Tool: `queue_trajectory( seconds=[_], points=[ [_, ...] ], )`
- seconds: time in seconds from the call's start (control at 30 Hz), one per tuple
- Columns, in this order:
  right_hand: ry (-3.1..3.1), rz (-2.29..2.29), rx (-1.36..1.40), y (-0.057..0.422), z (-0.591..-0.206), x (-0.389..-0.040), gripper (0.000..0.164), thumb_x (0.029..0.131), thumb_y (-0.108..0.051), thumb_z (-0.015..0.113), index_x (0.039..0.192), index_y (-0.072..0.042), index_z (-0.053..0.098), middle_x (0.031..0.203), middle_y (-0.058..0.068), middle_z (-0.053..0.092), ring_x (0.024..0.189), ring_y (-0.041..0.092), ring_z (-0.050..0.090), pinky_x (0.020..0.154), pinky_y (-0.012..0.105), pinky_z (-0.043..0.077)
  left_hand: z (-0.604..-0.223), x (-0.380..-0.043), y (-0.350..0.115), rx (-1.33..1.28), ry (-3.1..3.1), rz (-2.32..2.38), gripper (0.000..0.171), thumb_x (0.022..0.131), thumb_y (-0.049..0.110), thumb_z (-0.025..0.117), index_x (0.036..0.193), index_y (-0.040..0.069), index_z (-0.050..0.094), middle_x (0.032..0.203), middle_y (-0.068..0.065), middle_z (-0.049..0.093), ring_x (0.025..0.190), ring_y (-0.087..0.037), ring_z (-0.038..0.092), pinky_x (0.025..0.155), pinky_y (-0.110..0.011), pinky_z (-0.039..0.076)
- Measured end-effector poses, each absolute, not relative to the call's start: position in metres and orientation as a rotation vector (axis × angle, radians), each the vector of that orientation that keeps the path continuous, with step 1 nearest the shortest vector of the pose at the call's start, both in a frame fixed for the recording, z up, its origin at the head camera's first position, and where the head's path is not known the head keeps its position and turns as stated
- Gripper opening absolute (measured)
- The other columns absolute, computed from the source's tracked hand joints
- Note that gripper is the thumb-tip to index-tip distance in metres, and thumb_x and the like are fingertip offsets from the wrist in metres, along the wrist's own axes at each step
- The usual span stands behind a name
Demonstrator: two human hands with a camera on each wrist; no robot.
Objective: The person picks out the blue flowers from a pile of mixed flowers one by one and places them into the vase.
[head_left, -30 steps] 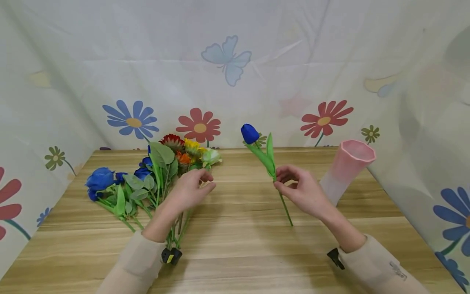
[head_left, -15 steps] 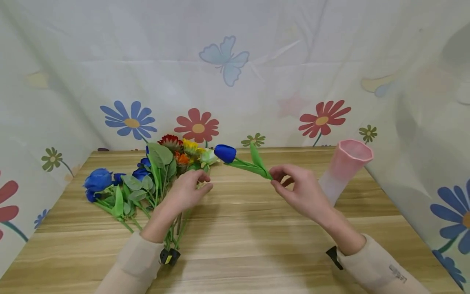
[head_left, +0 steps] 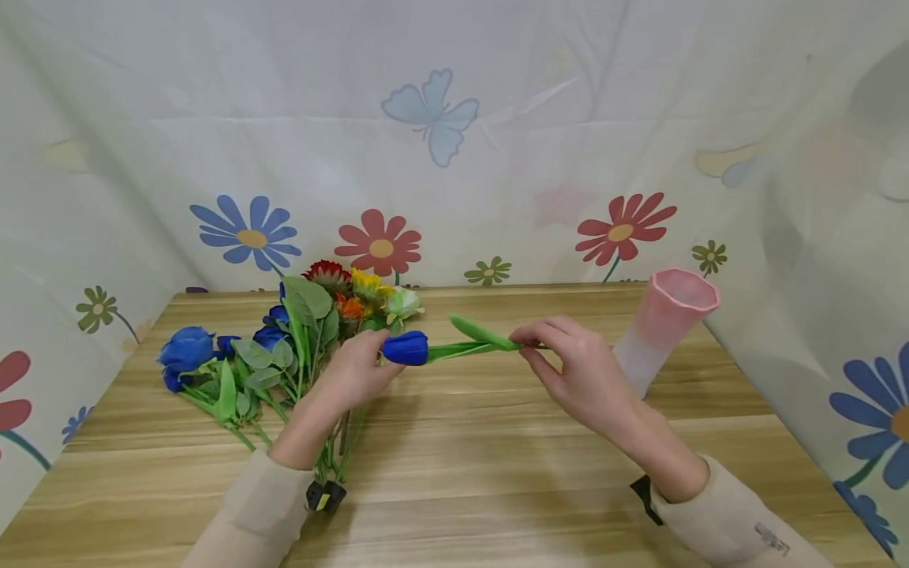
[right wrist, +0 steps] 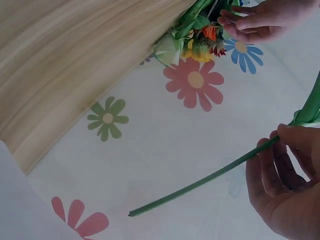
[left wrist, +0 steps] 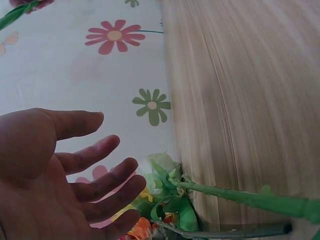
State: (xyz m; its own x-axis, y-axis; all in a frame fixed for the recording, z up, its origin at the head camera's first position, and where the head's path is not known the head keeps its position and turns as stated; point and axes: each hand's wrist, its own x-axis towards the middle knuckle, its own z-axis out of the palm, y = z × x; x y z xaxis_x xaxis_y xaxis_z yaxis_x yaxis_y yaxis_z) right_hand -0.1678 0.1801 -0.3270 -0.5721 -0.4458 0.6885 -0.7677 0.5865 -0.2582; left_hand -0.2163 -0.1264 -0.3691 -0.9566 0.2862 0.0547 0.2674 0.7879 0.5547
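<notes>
In the head view a blue artificial tulip (head_left: 406, 348) lies nearly level in the air, its bloom toward the left. My right hand (head_left: 578, 371) pinches its green stem (right wrist: 200, 182) just below the leaves, between thumb and fingertips; the bare stem end points away from the hand in the right wrist view. My left hand (head_left: 358, 367) holds nothing, its fingers loosely bent and spread in the left wrist view. The tulip's bloom overlaps the left fingertips in the head view. Below and beside that hand lies a pile of artificial flowers (head_left: 266, 355).
A tall pink and white vase (head_left: 667, 323) stands behind my right hand. The flower pile holds blue, red, yellow, orange and pale blooms, its stems running toward the near side of the wooden table (head_left: 454, 489). A flower-printed cloth (head_left: 533, 142) hangs behind the table.
The tulip has turned from nearly upright to about level, its bloom swinging left and down toward the left hand. My right hand has rotated slightly while keeping its pinch; the left hand has barely moved.
</notes>
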Motion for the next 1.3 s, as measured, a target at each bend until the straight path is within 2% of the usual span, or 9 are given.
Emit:
queue_trajectory(
  seconds=[0.17, 0.3, 0.5, 0.67, 0.8, 1.03, 1.3],
  points=[
    [-2.172, 0.683, 0.988, 0.179, -0.321, -0.165, 0.029, 0.079, 0.011, 0.083, 0.101, -0.006, 0.076, 0.096, 0.002, 0.071, 0.089, 0.019, 0.067, 0.071, 0.037, 0.058, -0.371, -0.216, -0.127, 0.451, 2.933, 0.910, 0.027, 0.092, 0.005, 0.072, 0.119, 0.002, 0.068, 0.112, -0.016, 0.067, 0.102, -0.035, 0.062, 0.088, -0.051, 0.051],
    [-2.126, 0.640, 1.002, 0.179, -0.314, -0.164, 0.030, 0.078, 0.012, 0.083, 0.101, -0.006, 0.076, 0.097, 0.004, 0.071, 0.088, 0.021, 0.066, 0.068, 0.036, 0.057, -0.372, -0.215, -0.128, 0.442, 2.916, 0.919, 0.030, 0.089, 0.000, 0.074, 0.118, 0.004, 0.068, 0.115, -0.016, 0.067, 0.108, -0.037, 0.062, 0.091, -0.053, 0.050],
    [-2.077, 0.602, 0.997, 0.181, -0.305, -0.162, 0.030, 0.076, 0.012, 0.085, 0.100, -0.004, 0.077, 0.097, 0.007, 0.071, 0.089, 0.023, 0.065, 0.068, 0.036, 0.055, -0.371, -0.215, -0.127, 0.424, 2.905, 0.942, 0.026, 0.092, 0.006, 0.072, 0.118, 0.005, 0.069, 0.118, -0.017, 0.066, 0.110, -0.037, 0.061, 0.091, -0.053, 0.050],
    [-2.056, 0.601, 0.980, 0.186, -0.300, -0.163, 0.031, 0.075, 0.013, 0.085, 0.100, -0.004, 0.078, 0.096, 0.008, 0.071, 0.089, 0.027, 0.065, 0.072, 0.040, 0.053, -0.371, -0.215, -0.128, 0.423, 2.907, 0.949, 0.022, 0.096, 0.010, 0.067, 0.118, 0.005, 0.069, 0.118, -0.016, 0.066, 0.109, -0.035, 0.062, 0.087, -0.050, 0.052],
    [-2.050, 0.582, 0.957, 0.191, -0.295, -0.165, 0.030, 0.075, 0.013, 0.085, 0.099, -0.004, 0.078, 0.096, 0.010, 0.071, 0.090, 0.030, 0.065, 0.073, 0.043, 0.052, -0.371, -0.215, -0.127, 0.423, 2.916, 0.945, 0.020, 0.099, 0.017, 0.069, 0.116, 0.007, 0.070, 0.117, -0.015, 0.067, 0.106, -0.033, 0.063, 0.084, -0.046, 0.053],
    [-2.086, 0.551, 0.878, 0.202, -0.289, -0.166, 0.028, 0.077, 0.011, 0.085, 0.100, -0.003, 0.078, 0.098, 0.011, 0.071, 0.091, 0.030, 0.066, 0.076, 0.041, 0.052, -0.373, -0.215, -0.127, 0.427, 2.897, 0.964, 0.026, 0.101, 0.026, 0.068, 0.116, 0.005, 0.069, 0.117, -0.017, 0.066, 0.098, -0.029, 0.062, 0.077, -0.041, 0.053],
    [-2.100, 0.580, 0.783, 0.211, -0.285, -0.169, 0.027, 0.079, 0.011, 0.083, 0.102, -0.001, 0.077, 0.099, 0.010, 0.072, 0.094, 0.028, 0.066, 0.078, 0.034, 0.049, -0.373, -0.215, -0.127, 0.438, 2.894, 0.953, 0.028, 0.102, 0.027, 0.066, 0.117, 0.004, 0.069, 0.118, -0.016, 0.067, 0.104, -0.032, 0.063, 0.084, -0.045, 0.052]
  ],
)
